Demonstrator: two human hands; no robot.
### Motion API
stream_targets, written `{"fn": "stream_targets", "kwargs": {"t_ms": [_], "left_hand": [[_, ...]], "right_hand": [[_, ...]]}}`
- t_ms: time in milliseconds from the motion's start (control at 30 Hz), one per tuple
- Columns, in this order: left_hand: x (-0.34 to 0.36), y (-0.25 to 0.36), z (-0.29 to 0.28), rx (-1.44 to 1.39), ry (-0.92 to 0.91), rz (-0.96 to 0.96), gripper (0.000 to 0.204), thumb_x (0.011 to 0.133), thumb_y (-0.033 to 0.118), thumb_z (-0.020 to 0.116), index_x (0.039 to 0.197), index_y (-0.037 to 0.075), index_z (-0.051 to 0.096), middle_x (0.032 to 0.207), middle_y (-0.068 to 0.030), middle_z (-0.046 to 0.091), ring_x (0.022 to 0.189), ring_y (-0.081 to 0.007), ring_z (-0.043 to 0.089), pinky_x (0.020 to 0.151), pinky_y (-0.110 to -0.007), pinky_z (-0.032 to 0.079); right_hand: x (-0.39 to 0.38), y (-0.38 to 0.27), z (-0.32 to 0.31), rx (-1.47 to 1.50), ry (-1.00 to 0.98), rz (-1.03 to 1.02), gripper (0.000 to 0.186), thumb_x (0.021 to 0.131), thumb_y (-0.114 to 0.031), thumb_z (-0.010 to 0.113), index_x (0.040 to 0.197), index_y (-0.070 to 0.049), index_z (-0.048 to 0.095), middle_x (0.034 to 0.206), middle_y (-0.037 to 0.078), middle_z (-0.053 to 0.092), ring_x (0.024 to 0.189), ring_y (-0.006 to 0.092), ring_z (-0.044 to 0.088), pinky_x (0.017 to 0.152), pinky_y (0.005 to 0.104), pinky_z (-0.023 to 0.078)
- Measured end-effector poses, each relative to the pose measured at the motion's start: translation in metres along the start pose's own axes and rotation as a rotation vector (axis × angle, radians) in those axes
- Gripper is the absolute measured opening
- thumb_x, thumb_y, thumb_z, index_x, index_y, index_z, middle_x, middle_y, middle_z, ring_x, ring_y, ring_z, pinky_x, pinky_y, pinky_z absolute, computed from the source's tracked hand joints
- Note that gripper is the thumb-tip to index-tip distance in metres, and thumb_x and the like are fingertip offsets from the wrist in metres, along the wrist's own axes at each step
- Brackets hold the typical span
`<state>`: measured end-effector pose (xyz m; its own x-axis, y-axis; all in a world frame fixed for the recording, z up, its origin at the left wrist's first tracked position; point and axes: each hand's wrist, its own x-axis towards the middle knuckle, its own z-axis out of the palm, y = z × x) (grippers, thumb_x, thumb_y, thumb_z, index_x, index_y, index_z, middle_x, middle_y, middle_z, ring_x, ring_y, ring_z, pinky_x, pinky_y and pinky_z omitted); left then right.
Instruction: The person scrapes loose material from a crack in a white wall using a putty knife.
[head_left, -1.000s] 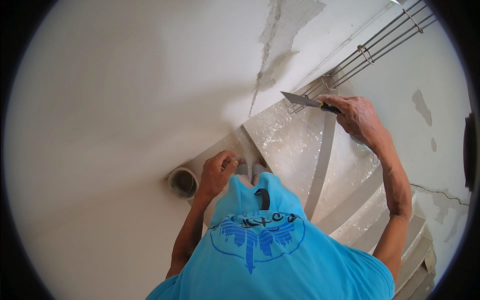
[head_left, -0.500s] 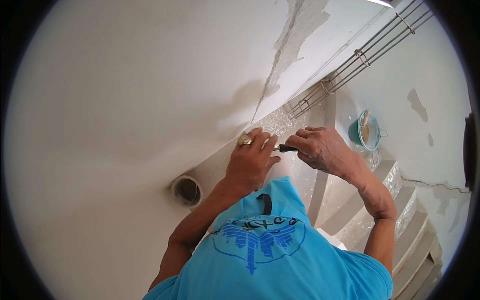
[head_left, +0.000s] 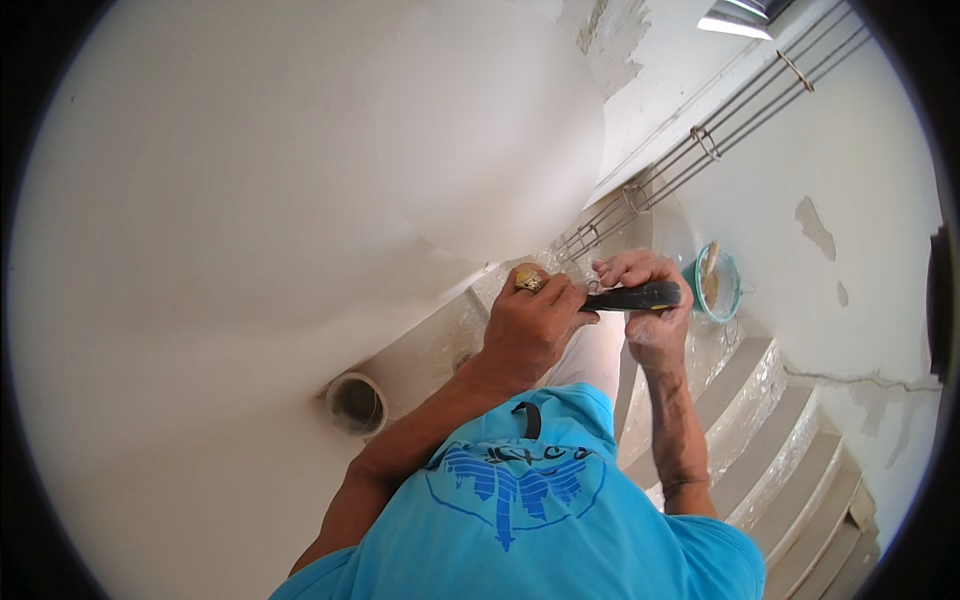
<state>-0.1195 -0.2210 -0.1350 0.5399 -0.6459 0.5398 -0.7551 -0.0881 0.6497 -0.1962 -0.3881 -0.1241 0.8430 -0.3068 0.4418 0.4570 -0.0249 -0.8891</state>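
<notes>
A hand tool with a black handle (head_left: 640, 298) lies crosswise between my two hands, in front of my chest. My left hand (head_left: 530, 320), with a large ring on one finger, is closed around the tool's left end, hiding its working part. My right hand (head_left: 655, 310) has the handle across its palm, with the thumb below and the fingertips bent beyond it; whitish dust marks the skin. Both hands are close to the lower edge of the white wall (head_left: 250, 200). A pale rounded shape (head_left: 500, 130) covers part of that wall; what it is I cannot make out.
A tied bundle of steel bars (head_left: 705, 143) slants along the upper right. A teal bucket (head_left: 718, 285) with a tool in it stands right of my hands. Curved steps (head_left: 745, 430) descend at lower right. A round pail or pipe end (head_left: 356, 404) is at left.
My right hand has turned palm-up, exposing the tool's handle, and its forearm has swung inward. The left hand shifted slightly right and down. A pale rounded shape now hides most of the wall crack.
</notes>
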Motion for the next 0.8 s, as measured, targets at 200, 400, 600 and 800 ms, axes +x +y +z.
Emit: {"fn": "stream_targets", "kwargs": {"t_ms": [200, 400, 600, 800], "left_hand": [[0.037, 0.006, 0.017, 0.114, 0.152, -0.003, 0.033, 0.075, 0.014, 0.078, 0.103, 0.001, 0.064, 0.094, -0.0128, 0.063, 0.092, -0.0341, 0.06, 0.084, -0.043, 0.047], [0.042, 0.023, -0.047, 0.213, 0.323, 0.048, 0.042, 0.074, 0.007, 0.077, 0.113, -0.002, 0.065, 0.114, -0.0163, 0.06, 0.112, -0.0356, 0.059, 0.084, -0.041, 0.053], [0.039, 0.034, -0.165, 0.875, 0.598, 0.283, 0.022, 0.097, 0.004, 0.054, 0.116, -0.006, 0.059, 0.113, -0.0185, 0.063, 0.104, -0.0268, 0.064, 0.084, -0.035, 0.058], [0.067, -0.007, -0.215, 1.108, 0.625, 0.505, 0.023, 0.095, 0.006, 0.061, 0.115, -0.006, 0.06, 0.114, -0.0139, 0.056, 0.092, -0.0154, 0.06, 0.065, -0.022, 0.054]], "right_hand": [[0.053, -0.004, 0.009, 0.375, -0.002, -0.062, 0.026, 0.082, -0.021, 0.075, 0.089, -0.006, 0.054, 0.073, 0.008, 0.058, 0.067, 0.024, 0.063, 0.083, 0.0486, 0.053], [0.126, -0.031, -0.006, 0.553, -0.095, -0.38, 0.017, 0.09, -0.017, 0.064, 0.097, -0.005, 0.054, 0.064, 0.003, 0.046, 0.05, 0.0133, 0.047, 0.046, 0.0308, 0.047], [0.164, -0.025, -0.006, 0.495, -0.088, -0.472, 0.009, 0.086, -0.001, 0.052, 0.094, -0.001, 0.056, 0.059, 0.002, 0.042, 0.046, 0.0123, 0.042, 0.043, 0.03, 0.043], [0.173, -0.006, 0.0, 0.476, -0.045, -0.445, 0.013, 0.078, 0.007, 0.047, 0.09, 0.003, 0.053, 0.057, 0.005, 0.043, 0.044, 0.0122, 0.039, 0.042, 0.0304, 0.038]]}}
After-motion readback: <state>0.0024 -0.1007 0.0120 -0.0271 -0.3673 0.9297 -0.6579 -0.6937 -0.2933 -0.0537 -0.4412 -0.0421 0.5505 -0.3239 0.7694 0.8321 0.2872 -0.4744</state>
